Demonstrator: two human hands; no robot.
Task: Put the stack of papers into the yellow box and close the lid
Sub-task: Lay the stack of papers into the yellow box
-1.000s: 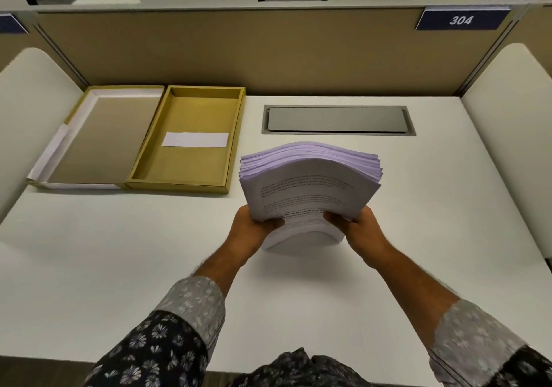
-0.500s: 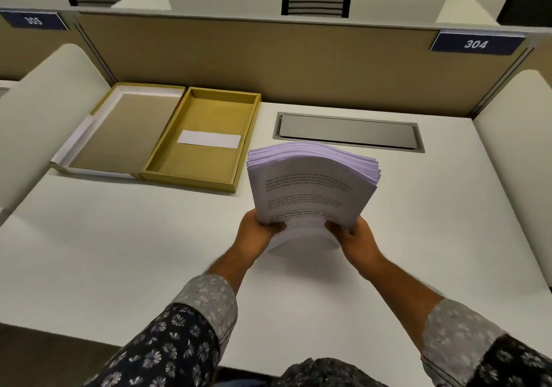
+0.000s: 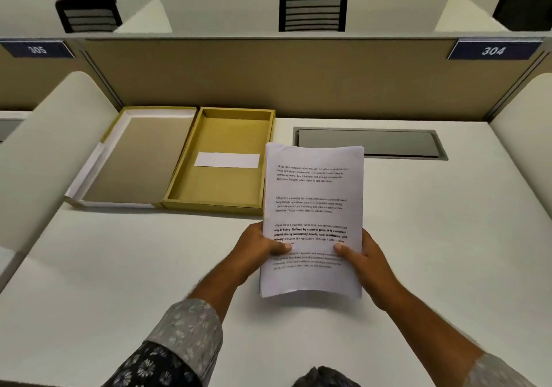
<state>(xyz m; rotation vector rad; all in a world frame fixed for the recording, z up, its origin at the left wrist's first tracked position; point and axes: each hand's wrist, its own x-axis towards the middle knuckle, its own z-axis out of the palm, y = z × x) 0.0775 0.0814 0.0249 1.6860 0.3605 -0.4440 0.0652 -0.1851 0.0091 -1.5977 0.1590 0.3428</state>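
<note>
The stack of papers (image 3: 313, 201) is white with printed text and is held flat above the desk, its far left corner over the right rim of the yellow box. My left hand (image 3: 257, 249) grips its left edge and my right hand (image 3: 363, 259) its right edge, thumbs on top. The yellow box (image 3: 185, 174) lies open at the back left with a white slip (image 3: 227, 160) on its floor. Its lid (image 3: 134, 159) lies flipped open to the left, showing a beige inside with white edges.
A grey metal cable hatch (image 3: 370, 143) is set into the white desk (image 3: 448, 237) at the back right. A tan partition (image 3: 268, 76) closes the far side, and curved white side panels (image 3: 44, 153) flank the desk. Chairs stand beyond the partition.
The stack was held bent and tilted up with its fanned edge showing; now it is flattened, top page facing up, and reaches farther toward the box.
</note>
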